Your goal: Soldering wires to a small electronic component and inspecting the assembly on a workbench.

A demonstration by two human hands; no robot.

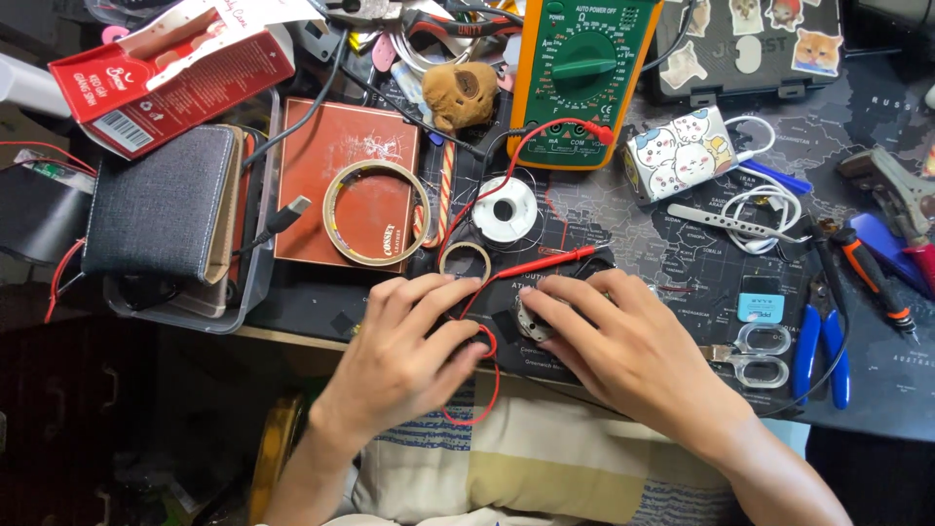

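Cluttered bench (682, 263) under a dark map-printed mat, seen from above. At the far edge, a green-and-orange meter (582, 73), leads running down toward the near edge. Left of it, a red-brown box (341, 156) carrying a large tape ring (376, 213); further left, a grey wallet (156, 203) and a red carton (170, 68). Mid-bench, a white solder spool (504, 210), a small tape ring (466, 259) just below it, and a red probe (545, 263) lying slantwise.

Right hand (623, 346) at the near edge, fingers curled over and gripping a small round metal part (529, 317), mostly hidden beneath the fingertips. Left hand (414, 346) just beside, loosely bent, fingertips pinching a red wire (490, 375) that loops down past the bench edge. Part between the two hands, touching the right one.

Off to the right, small scissors (760, 353) and blue-handled pliers (824, 346).
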